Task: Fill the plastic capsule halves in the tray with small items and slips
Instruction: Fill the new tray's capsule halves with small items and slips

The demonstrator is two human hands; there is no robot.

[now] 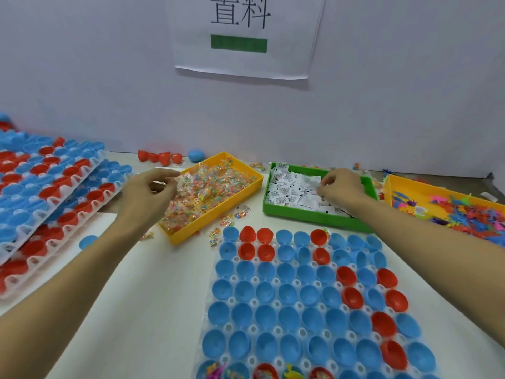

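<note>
Over the table (164, 283), both hands pinch: left hand (147, 194) packets (207, 184), right hand (341, 187) slips (289, 187).

white paper sign (243, 36) with black characters and a green bar taped to the pale wall (410, 91) behind the table (153, 296).

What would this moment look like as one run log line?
left hand: pinching bead packet over yellow bin | right hand: picking slips in green bin | capsule tray: most halves empty
</note>
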